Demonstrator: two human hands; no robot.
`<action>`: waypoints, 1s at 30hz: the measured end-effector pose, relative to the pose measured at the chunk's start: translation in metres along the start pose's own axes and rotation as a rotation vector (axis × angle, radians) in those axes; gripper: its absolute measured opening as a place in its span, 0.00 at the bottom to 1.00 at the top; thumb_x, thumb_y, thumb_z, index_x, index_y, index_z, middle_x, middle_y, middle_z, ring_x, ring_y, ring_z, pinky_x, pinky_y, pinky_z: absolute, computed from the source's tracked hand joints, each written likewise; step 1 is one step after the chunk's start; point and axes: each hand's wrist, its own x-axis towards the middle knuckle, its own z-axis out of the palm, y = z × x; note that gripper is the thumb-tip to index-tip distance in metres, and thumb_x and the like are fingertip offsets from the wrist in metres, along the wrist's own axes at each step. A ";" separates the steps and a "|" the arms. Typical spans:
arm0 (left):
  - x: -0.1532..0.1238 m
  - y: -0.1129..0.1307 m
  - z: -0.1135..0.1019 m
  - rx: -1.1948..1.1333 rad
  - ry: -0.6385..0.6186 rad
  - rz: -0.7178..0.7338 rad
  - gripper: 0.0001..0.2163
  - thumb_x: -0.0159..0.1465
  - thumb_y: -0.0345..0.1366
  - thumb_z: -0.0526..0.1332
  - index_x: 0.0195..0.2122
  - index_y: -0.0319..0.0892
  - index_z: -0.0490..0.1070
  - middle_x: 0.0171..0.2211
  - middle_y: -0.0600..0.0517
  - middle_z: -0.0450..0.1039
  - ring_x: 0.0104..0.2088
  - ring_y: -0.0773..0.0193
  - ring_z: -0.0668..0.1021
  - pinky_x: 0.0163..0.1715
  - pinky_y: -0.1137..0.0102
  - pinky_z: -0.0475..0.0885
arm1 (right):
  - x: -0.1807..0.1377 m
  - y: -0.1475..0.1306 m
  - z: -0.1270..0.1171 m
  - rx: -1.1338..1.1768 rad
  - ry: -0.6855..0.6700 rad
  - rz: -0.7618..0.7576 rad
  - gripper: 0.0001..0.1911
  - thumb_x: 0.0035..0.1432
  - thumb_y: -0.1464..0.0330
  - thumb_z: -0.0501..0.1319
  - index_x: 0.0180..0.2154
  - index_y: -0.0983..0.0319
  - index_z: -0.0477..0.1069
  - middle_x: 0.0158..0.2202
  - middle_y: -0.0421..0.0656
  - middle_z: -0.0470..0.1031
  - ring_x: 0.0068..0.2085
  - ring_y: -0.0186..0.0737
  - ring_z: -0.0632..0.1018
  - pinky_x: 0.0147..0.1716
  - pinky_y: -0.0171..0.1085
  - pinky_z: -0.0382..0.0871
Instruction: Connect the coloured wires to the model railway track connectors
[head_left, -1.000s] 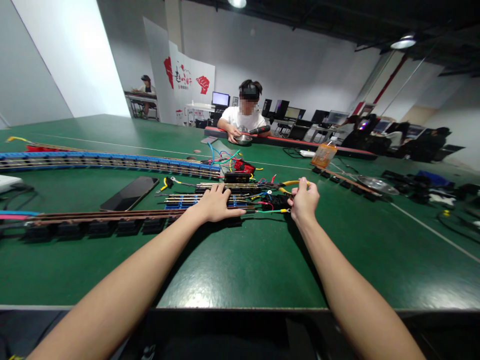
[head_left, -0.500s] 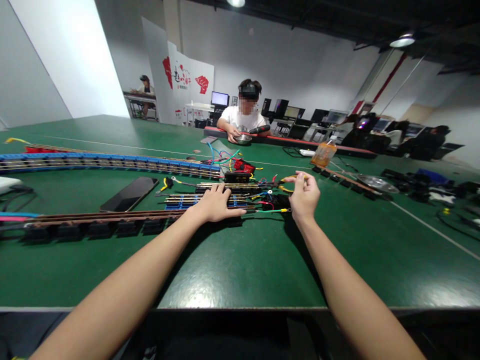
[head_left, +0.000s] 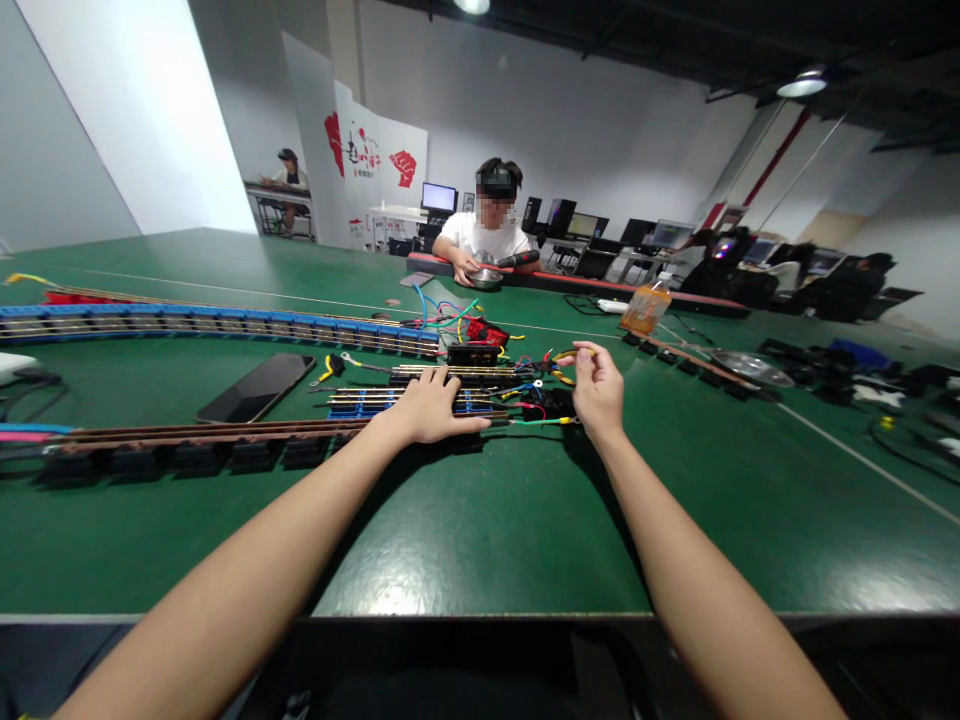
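Note:
My left hand (head_left: 426, 408) lies palm down with fingers spread across a group of metal strips in a blue holder (head_left: 360, 402). Its thumb points right along the dark strip at the front. My right hand (head_left: 600, 395) is closed on one yellow handle of a pair of pliers (head_left: 564, 378), whose dark head points left toward the wire ends. Beneath and beside the pliers lie thin coloured wires and a black part (head_left: 551, 404). A green wire (head_left: 540, 422) with a yellow sleeve runs close to my right wrist. The pliers' jaws are too small to make out.
A phone (head_left: 256, 388) lies left of my left hand. Long brown strips on black blocks (head_left: 180, 436) and a curved blue track (head_left: 217, 325) stretch left. Behind are a red part (head_left: 486, 332) and an orange bottle (head_left: 646, 306). A person (head_left: 491, 235) sits opposite, holding a metal bowl (head_left: 486, 278).
My right hand has moved slightly left with the pliers, bringing their head closer to the wires. My left hand has stayed in place on the strips.

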 end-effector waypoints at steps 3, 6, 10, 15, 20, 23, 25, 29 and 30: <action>0.001 -0.001 0.002 0.000 0.006 -0.001 0.45 0.55 0.72 0.44 0.56 0.35 0.67 0.63 0.32 0.57 0.62 0.35 0.60 0.57 0.49 0.60 | 0.000 -0.002 -0.001 0.022 -0.086 0.092 0.25 0.62 0.48 0.53 0.47 0.61 0.70 0.27 0.41 0.79 0.27 0.35 0.78 0.28 0.31 0.68; 0.001 -0.003 0.004 0.004 0.014 0.000 0.45 0.55 0.72 0.44 0.55 0.35 0.67 0.63 0.32 0.57 0.62 0.35 0.60 0.57 0.49 0.61 | 0.000 -0.004 -0.002 0.028 -0.138 0.164 0.28 0.61 0.46 0.52 0.48 0.60 0.70 0.22 0.38 0.75 0.16 0.29 0.68 0.18 0.29 0.58; 0.001 -0.003 0.004 0.002 0.017 0.004 0.45 0.55 0.72 0.44 0.54 0.35 0.68 0.63 0.31 0.57 0.62 0.35 0.60 0.56 0.48 0.61 | 0.000 -0.004 -0.002 0.023 -0.141 0.155 0.29 0.59 0.44 0.53 0.47 0.61 0.71 0.19 0.35 0.71 0.13 0.26 0.60 0.15 0.29 0.54; 0.002 -0.003 0.004 -0.001 0.016 0.003 0.45 0.55 0.72 0.44 0.55 0.35 0.68 0.63 0.31 0.57 0.62 0.35 0.60 0.56 0.48 0.61 | 0.001 -0.006 0.001 -0.013 -0.178 0.113 0.29 0.60 0.45 0.52 0.47 0.60 0.72 0.19 0.35 0.69 0.17 0.30 0.65 0.20 0.30 0.59; 0.003 -0.003 0.004 -0.002 0.010 -0.001 0.46 0.55 0.72 0.44 0.55 0.35 0.67 0.63 0.32 0.56 0.63 0.35 0.59 0.57 0.48 0.60 | 0.004 -0.008 0.001 -0.121 -0.176 0.074 0.24 0.61 0.50 0.53 0.42 0.61 0.76 0.19 0.36 0.66 0.21 0.32 0.65 0.23 0.31 0.59; 0.003 -0.003 0.004 0.001 0.008 -0.003 0.45 0.55 0.72 0.44 0.55 0.35 0.68 0.63 0.33 0.57 0.63 0.36 0.59 0.58 0.49 0.60 | 0.005 -0.008 0.000 -0.169 -0.213 0.070 0.23 0.60 0.51 0.55 0.40 0.60 0.78 0.19 0.36 0.65 0.21 0.31 0.62 0.23 0.31 0.55; 0.003 -0.003 0.004 0.005 0.009 -0.002 0.45 0.55 0.72 0.44 0.55 0.35 0.68 0.63 0.33 0.58 0.62 0.36 0.60 0.58 0.49 0.60 | 0.004 -0.007 0.000 -0.193 -0.274 0.054 0.22 0.59 0.52 0.55 0.40 0.61 0.79 0.19 0.35 0.64 0.21 0.31 0.61 0.23 0.31 0.54; 0.003 -0.003 0.005 -0.009 0.014 -0.006 0.46 0.54 0.73 0.44 0.56 0.36 0.68 0.63 0.34 0.57 0.63 0.36 0.59 0.58 0.49 0.59 | 0.001 -0.010 0.001 -0.285 -0.356 0.005 0.22 0.59 0.54 0.56 0.42 0.60 0.80 0.19 0.35 0.66 0.22 0.31 0.64 0.25 0.31 0.56; 0.003 -0.003 0.005 -0.011 0.016 -0.006 0.46 0.54 0.73 0.44 0.56 0.36 0.68 0.63 0.34 0.57 0.63 0.36 0.59 0.58 0.49 0.59 | 0.000 -0.012 0.001 -0.320 -0.370 -0.004 0.21 0.59 0.54 0.56 0.43 0.60 0.80 0.19 0.35 0.67 0.22 0.31 0.65 0.26 0.31 0.56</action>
